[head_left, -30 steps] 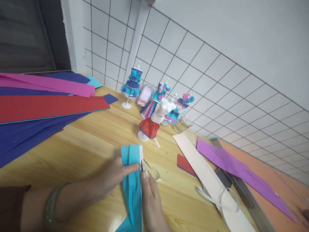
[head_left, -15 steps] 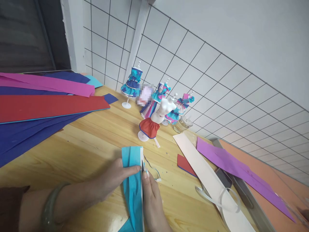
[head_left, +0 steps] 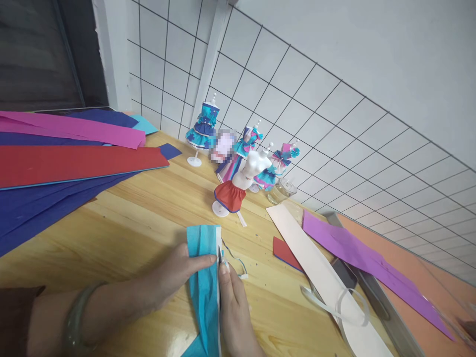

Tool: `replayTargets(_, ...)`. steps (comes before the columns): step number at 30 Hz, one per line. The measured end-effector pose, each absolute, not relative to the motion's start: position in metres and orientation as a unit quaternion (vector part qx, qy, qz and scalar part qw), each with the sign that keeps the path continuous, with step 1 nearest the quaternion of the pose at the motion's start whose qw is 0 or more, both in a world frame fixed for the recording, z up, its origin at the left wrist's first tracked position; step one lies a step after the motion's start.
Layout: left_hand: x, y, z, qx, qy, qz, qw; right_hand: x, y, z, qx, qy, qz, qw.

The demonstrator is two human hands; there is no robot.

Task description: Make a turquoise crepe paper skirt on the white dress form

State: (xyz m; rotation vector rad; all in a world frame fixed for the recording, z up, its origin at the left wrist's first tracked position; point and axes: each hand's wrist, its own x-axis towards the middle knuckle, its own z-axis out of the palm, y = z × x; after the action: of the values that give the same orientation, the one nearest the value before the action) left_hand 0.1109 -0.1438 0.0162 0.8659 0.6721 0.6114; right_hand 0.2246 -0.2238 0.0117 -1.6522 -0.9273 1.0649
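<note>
A turquoise strip point(head_left: 203, 292) with a white right edge lies lengthwise between my hands at the bottom centre. My left hand point(head_left: 178, 270) pinches it, the thumb lying across its face and the other fingers hidden beneath. Against the white edge, my right hand point(head_left: 235, 302) is closed round small scissors point(head_left: 220, 257); their dark blade points up along the edge, and the handles are mostly hidden. A thin trimmed strip point(head_left: 238, 259) curls on the table just right of the blade.
A small white mannequin point(head_left: 251, 168) in a red skirt stands ahead, with dressed ones behind and a glass jar point(head_left: 281, 191). Red point(head_left: 82, 163), pink and blue sheets lie at left. White point(head_left: 316, 267) and purple point(head_left: 372, 263) strips cross the right side.
</note>
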Motion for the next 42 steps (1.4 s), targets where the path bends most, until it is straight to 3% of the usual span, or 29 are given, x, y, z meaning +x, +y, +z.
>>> replayTargets(13, 0.112, -0.137, 0.017, 0.385, 0.307, 0.309, 0.814, 0.223, -0.222, 0.014, -0.668, -0.406, 0.425, 0.456)
replayTargets(21, 0.111, -0.138, 0.012, 0.420, 0.317, 0.294, 0.798, 0.216, -0.223, 0.015, -0.688, -0.336, 0.396, 0.507)
replayTargets(28, 0.112, -0.139, 0.015, 0.407, 0.319, 0.299, 0.802, 0.222, -0.225, 0.008, -0.692, -0.348, 0.427, 0.467)
replayTargets(34, 0.111, -0.140, 0.013, 0.408, 0.317, 0.297, 0.803, 0.219, -0.224, 0.010, -0.674, -0.350, 0.408, 0.506)
replayTargets(42, 0.111, -0.140, 0.014, 0.403, 0.313, 0.297, 0.807, 0.225, -0.223, 0.006, -0.698, -0.347, 0.424, 0.461)
